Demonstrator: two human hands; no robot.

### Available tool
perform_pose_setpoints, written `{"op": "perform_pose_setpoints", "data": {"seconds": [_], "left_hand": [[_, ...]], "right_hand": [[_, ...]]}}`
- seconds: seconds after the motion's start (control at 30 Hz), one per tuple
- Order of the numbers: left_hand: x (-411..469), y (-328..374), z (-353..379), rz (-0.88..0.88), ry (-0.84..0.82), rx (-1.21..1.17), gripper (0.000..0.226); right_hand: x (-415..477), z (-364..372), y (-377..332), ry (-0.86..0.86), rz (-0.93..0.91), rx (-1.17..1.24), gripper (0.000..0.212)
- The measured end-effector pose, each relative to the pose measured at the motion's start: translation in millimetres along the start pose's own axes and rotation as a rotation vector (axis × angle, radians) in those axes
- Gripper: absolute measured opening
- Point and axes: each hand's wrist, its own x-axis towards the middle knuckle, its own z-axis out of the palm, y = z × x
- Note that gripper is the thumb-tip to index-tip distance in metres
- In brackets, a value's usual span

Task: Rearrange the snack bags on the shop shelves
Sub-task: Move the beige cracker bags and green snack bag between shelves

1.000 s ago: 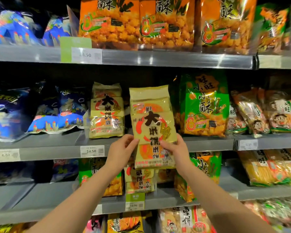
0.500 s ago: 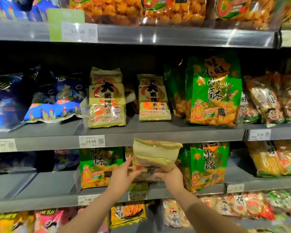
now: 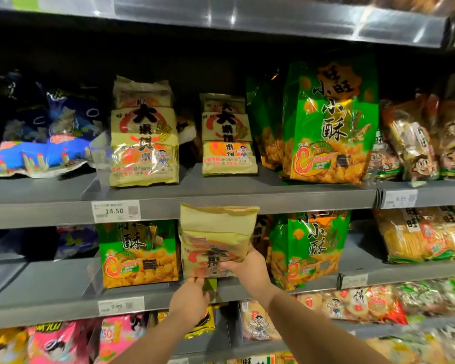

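Pinching the yellow bag (image 3: 216, 237) low, left hand (image 3: 189, 298) underneath, right hand (image 3: 247, 269) beside; likely placing, next seat it between flanking green bags (image 3: 139, 253).

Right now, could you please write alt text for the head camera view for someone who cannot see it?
A left hand and right hand hold a beige snack bag before a shop shelf, between two green snack bags. Two matching beige bags stand on the shelf above.
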Motion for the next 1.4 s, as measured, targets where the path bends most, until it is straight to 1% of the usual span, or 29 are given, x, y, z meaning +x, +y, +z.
{"op": "perform_pose_setpoints", "data": {"seconds": [0.07,0.17,0.23,0.37,0.47,0.53,0.63,0.73,0.8,0.87,0.9,0.93,0.97,1.0,1.03,1.1,1.2,1.23,1.3,1.37,1.4], "left_hand": [[-0.1,-4.7,1.5,-0.012,-0.006,-0.027,0.04],[0.4,-11.4,0.2,0.032,0.028,-0.058,0.036],[-0.7,-14.2,-1.2,0.058,0.058,-0.086,0.037],[-6.4,-18.1,0.4,0.085,0.085,-0.115,0.035],[-11.3,-22.0,2.4,0.111,0.095,-0.119,0.033],[-13.2,-23.4,2.0,0.129,0.136,-0.132,0.034],[-16.2,-22.2,-2.8,0.159,0.195,-0.14,0.033],[-22.2,-22.0,-9.0,0.213,0.293,-0.211,0.031],[-27.4,-23.0,-16.1,0.266,0.394,-0.24,0.029],[-33.0,-22.5,-26.3,0.319,0.502,-0.233,0.03],[-34.0,-22.7,-30.6,0.354,0.555,-0.191,0.034],[-34.1,-23.7,-34.4,0.382,0.62,-0.136,0.039],[-33.1,-25.1,-37.9,0.398,0.688,-0.089,0.044],[-31.6,-26.2,-41.9,0.402,0.754,-0.053,0.048],[-29.5,-27.9,-45.7,0.402,0.805,-0.023,0.052],[-27.2,-28.4,-55.9,0.401,0.899,0.03,0.058],[-27.5,-22.0,-69.8,0.42,1.009,0.085,0.062],[-27.3,-18.8,-72.8,0.422,1.033,0.095,0.062],[-27.9,-13.4,-77.5,0.433,1.067,0.126,0.058],[-28.2,-11.6,-77.4,0.465,1.075,0.179,0.058],[-28.3,-11.9,-75.4,0.485,1.055,0.205,0.063]], "right_hand": [[-1.2,0.6,3.9,0.002,0.015,0.02,0.054],[0.3,3.0,7.5,0.008,0.031,0.036,0.052],[1.5,4.4,7.7,0.013,0.027,0.026,0.052],[0.8,10.6,7.1,-0.005,0.042,-0.061,0.049],[-1.0,17.3,7.0,0.002,0.076,-0.251,0.052],[-0.3,18.9,5.4,0.006,0.078,-0.333,0.051],[1.9,17.8,1.4,0.0,0.085,-0.36,0.049],[1.0,16.6,3.3,-0.015,0.08,-0.352,0.053],[-5.7,16.6,7.2,0.002,0.016,-0.276,0.064],[-15.2,13.5,5.7,0.107,-0.071,-0.181,0.076],[-18.6,11.1,3.6,0.176,-0.129,-0.16,0.074],[-21.1,8.6,-0.5,0.241,-0.202,-0.167,0.065],[-22.2,6.9,-4.9,0.293,-0.283,-0.201,0.051],[-23.4,5.7,-11.1,0.336,-0.368,-0.255,0.037],[-23.1,5.5,-14.7,0.371,-0.453,-0.312,0.029],[-20.5,6.2,-17.3,0.443,-0.621,-0.433,0.026],[-19.2,6.9,-23.0,0.525,-0.931,-0.528,0.014],[-19.6,7.0,-26.5,0.534,-1.021,-0.563,0.016],[-20.3,6.2,-31.6,0.516,-1.111,-0.701,0.028],[-19.6,5.5,-27.2,0.465,-1.088,-0.917,0.04],[-19.3,6.2,-21.6,0.427,-1.042,-0.998,0.046]]}}
